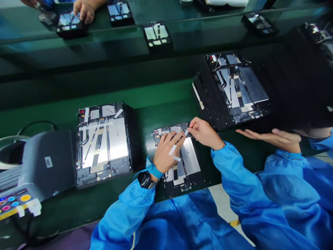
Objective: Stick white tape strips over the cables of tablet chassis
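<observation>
An opened tablet (191,156), its inner parts bare, lies on the green bench in front of me. My left hand (169,149) rests flat across its upper left part, fingers stretched out. Two short white tape strips (172,150) are stuck to the back of that hand, and a blue wrist strap (155,171) and a dark watch (144,179) are at its wrist. Near the tablet's top right corner, my right hand (204,132) pinches a small white tape piece (186,132) between thumb and fingers. Part of the tablet is hidden beneath my left hand.
To the left stands a stack of opened tablets (111,139) with tape strips, beside a grey tape dispenser-like machine (49,163). At right, another person's hand (273,137) is under a larger stack (244,86). A co-worker's hand (84,10) touches a device across the bench.
</observation>
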The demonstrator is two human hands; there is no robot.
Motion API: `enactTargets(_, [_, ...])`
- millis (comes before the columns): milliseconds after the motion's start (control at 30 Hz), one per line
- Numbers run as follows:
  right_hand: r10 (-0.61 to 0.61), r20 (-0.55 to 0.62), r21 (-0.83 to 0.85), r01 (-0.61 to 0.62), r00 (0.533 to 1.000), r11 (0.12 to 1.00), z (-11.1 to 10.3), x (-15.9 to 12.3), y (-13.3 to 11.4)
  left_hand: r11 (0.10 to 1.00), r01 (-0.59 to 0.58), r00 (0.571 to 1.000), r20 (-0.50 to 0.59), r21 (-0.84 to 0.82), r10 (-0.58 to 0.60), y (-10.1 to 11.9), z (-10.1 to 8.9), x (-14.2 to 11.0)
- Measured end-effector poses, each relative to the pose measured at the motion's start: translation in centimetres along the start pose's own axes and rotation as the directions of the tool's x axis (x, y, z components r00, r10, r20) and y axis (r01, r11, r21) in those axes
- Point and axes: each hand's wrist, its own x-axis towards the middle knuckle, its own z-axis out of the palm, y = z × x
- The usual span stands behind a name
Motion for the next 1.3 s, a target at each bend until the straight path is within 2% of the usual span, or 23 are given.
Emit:
enactTargets(200, [-0.018, -0.021, 0.069, 0.019, 1.0, 0.997, 0.7, -0.1, 1.1, 1.0, -0.016, 0.999, -0.034, -0.006, 0.016, 0.1, 0.1, 0.0])
enactTargets(367, [-0.034, -0.093, 0.072, 0.041, 0.995, 0.997, 1.3, -0.5, 1.3, 1.0, 0.021, 1.0, 0.004, -0.004, -0.021, 0.5, 0.0, 0.1])
enactTargets(467, [-0.054, -0.192, 0.033, 0.061, 0.98, 0.998, 1.4, -1.3, 0.7, 0.999, 0.029, 1.0, -0.006, -0.019, -0.029, 0.5, 0.0, 0.2])
enactTargets(567, [-0.125, -0.264, 0.09, 0.154, 0.956, 0.984, 1.0, -2.9, -1.2, 0.997, 0.036, 0.999, -0.022, -0.071, -0.038, 0.3, -0.1, 0.4])
enactTargets(600, [-0.159, -0.236, 0.128, 0.192, 0.959, 0.973, 0.8, -3.6, -2.0, 0.996, 0.037, 0.999, -0.024, -0.087, -0.039, 0.2, -0.1, 0.4])
enactTargets(667, [-0.222, -0.103, 0.186, 0.238, 0.97, 0.953, 0.4, -5.1, -3.6, 0.994, 0.04, 0.999, -0.016, -0.102, -0.042, 0.1, -0.2, 0.5])
enactTargets(733, [-0.238, 0.021, 0.181, 0.23, 0.971, 0.956, 0.3, -6.6, -4.6, 0.994, 0.048, 0.999, 0.001, -0.101, -0.048, 0.2, -0.3, 0.6])
enactTargets(833, [-0.142, 0.074, 0.182, 0.127, 0.987, 0.975, 1.1, -8.5, -4.7, 0.995, 0.056, 0.998, 0.021, -0.079, -0.055, 0.4, -0.3, 0.7])
enactTargets(933, [-0.018, 0.098, 0.34, -0.017, 0.995, 0.94, 2.9, -9.8, -3.7, 0.998, 0.047, 0.999, 0.026, -0.046, -0.046, 0.5, -0.2, 0.6])
enactTargets(1100, [0.117, 0.118, 0.589, -0.164, 0.986, 0.791, 5.8, -11.1, -3.1, 0.999, 0.051, 0.998, 0.029, -0.018, -0.05, 0.5, 0.1, 0.6])
enactTargets(1300, [0.258, 0.056, 0.773, -0.205, 0.965, 0.6, 8.2, -12.4, -4.2, 0.997, 0.071, 0.997, 0.025, -0.033, -0.07, 0.7, -0.1, 0.7])
